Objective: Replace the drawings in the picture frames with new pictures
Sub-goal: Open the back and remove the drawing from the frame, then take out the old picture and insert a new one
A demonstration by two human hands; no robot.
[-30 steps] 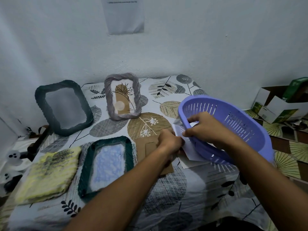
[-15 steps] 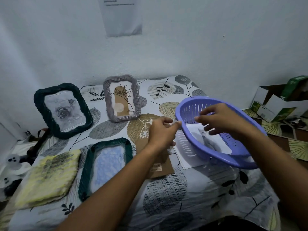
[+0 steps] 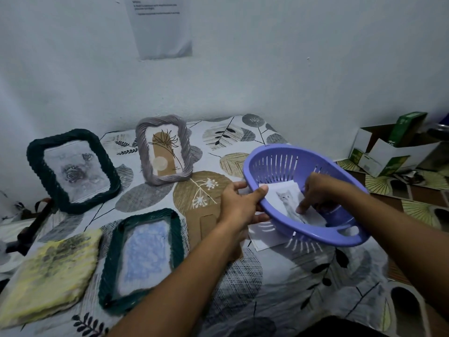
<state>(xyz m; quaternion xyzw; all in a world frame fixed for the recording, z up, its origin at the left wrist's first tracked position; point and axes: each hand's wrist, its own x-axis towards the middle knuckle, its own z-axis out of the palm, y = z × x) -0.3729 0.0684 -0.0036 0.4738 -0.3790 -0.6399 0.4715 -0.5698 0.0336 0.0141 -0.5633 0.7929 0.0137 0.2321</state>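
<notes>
My left hand (image 3: 240, 204) grips the near-left rim of a purple slotted basket (image 3: 323, 235), holding it tilted above the bed. Inside the basket lies a cat picture (image 3: 288, 199), and my right hand (image 3: 318, 190) reaches in with fingertips pressing on it. A dark green frame (image 3: 110, 271) lies flat at the lower left with a bluish blurred inside. A brown cardboard backing (image 3: 206, 223) lies beside it, partly under my left arm. Two frames stand against the wall: a green one with a rose drawing (image 3: 73, 170) and a grey one with a plant drawing (image 3: 164, 149).
A white sheet (image 3: 263, 239) lies under the basket on the leaf-patterned bedsheet (image 3: 245, 283). A yellow folded cloth (image 3: 48, 271) sits at the lower left. Cardboard boxes (image 3: 391, 147) stand on the floor at the right. A paper notice (image 3: 161, 25) hangs on the wall.
My left hand has moved from holding a paper corner to gripping the basket's rim. My right hand has gone deeper into the basket onto the cat picture. The basket sits slightly further right.
</notes>
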